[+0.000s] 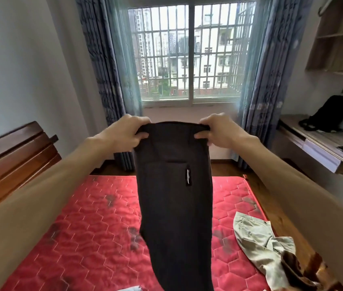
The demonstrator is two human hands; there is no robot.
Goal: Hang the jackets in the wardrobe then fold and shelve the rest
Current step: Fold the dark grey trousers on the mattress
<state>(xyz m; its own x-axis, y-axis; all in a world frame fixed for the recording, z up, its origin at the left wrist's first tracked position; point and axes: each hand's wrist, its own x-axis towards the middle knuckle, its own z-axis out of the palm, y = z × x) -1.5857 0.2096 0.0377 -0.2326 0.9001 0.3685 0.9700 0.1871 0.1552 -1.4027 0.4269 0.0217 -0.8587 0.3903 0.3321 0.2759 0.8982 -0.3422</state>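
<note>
The left hand (128, 131) and right hand (216, 130) each pinch the waistband of the dark trousers (174, 196), which hang above the red mattress (86, 227). Folding appears under way. Next move likely requires laying them flat and halving them lengthwise.

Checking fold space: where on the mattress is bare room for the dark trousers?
Left half of the red mattress, between wooden headboard and the held dark trousers, is bare. Near right edge is crowded by a beige garment.
</note>
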